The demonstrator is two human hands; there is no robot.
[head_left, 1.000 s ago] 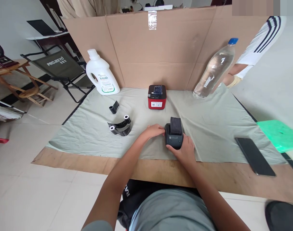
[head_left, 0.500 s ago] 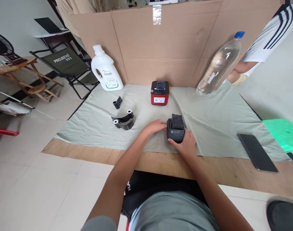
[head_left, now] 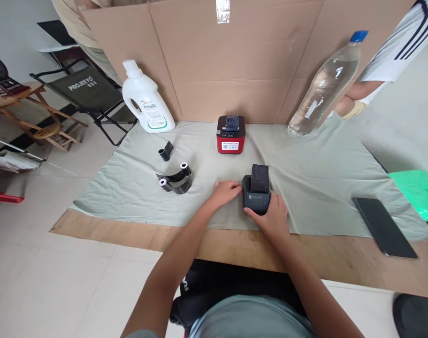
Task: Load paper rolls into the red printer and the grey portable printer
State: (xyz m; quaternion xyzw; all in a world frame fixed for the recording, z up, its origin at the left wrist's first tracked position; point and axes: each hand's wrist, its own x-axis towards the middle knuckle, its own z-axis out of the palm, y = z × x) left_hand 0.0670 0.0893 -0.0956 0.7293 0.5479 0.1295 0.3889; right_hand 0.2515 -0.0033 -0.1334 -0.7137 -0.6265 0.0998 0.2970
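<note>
A small dark grey label printer (head_left: 256,202) stands on the cloth in front of me, with a wide black strip (head_left: 260,178) rising out of its top. My right hand (head_left: 275,215) grips it, thumb along the front edge and fingers against its right side. By its left side rests my left hand (head_left: 225,193), fingers bent and close together; whether they pinch anything is hidden. To the left lie a black ribbon with two white-cored rolls (head_left: 179,180) and a smaller black roll (head_left: 165,152). Farther back stands a red and black printer (head_left: 230,136).
A white detergent jug (head_left: 149,101) and a large clear bottle (head_left: 324,87) stand near the cardboard wall (head_left: 235,70). A phone (head_left: 385,227) lies at the right, by a green sheet (head_left: 416,190). Another person's white sleeve (head_left: 400,51) shows at the right.
My left fingertips, against the printer's left side before, now sit slightly off it. My right hand keeps its grip. The view has shifted a little.
</note>
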